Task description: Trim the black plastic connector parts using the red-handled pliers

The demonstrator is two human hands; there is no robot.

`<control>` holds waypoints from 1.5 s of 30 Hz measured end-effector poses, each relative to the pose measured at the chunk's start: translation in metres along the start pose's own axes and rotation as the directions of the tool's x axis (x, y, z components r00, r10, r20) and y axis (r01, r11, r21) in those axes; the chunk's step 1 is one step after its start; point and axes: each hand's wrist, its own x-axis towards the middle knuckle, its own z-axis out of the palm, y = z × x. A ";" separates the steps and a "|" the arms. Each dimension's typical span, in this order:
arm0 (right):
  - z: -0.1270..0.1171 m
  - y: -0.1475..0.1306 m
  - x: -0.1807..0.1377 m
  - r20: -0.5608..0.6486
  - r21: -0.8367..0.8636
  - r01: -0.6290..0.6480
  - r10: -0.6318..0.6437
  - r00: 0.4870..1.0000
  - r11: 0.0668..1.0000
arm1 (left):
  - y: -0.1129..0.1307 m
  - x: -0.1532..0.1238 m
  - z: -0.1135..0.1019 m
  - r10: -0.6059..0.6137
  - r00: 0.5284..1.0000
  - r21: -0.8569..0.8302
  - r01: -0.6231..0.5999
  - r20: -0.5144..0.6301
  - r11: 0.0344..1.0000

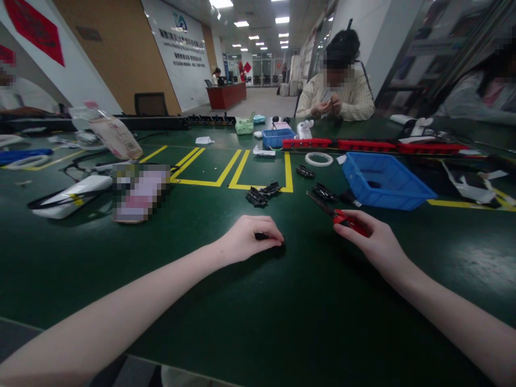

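My left hand (249,236) is closed just above the green table (226,322), its fingers pinching a small black part (262,235) that they mostly cover. To the right, my right hand (373,236) is wrapped round red-handled pliers (342,217), whose thin dark jaws point away and to the left. Beyond my hands lie several small black plastic pieces: a pair of touching pieces (258,196), one piece (323,192) by the plier tips, and another piece (305,171) farther back. Most of the plier handles are hidden by my right hand.
A blue bin (387,180) stands behind my right hand. A phone (141,193), a white case with a black cord (74,196) and a tilted bottle (115,137) are at left. Red strips (366,145) cross the far side, where another person (336,88) sits.
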 end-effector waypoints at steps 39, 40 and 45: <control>0.002 -0.001 -0.003 0.043 -0.009 0.032 -0.032 0.999 0.999 | 0.013 -0.004 -0.012 -0.027 0.988 0.346 -0.027 0.150 0.938; 0.002 -0.001 -0.003 0.041 -0.006 0.036 -0.036 0.999 0.999 | 0.015 -0.003 -0.013 -0.033 0.987 0.358 -0.026 0.157 0.933; 0.002 -0.001 -0.003 0.043 0.000 0.039 -0.039 0.998 0.999 | 0.017 0.002 -0.017 -0.042 0.978 0.380 -0.040 0.203 0.924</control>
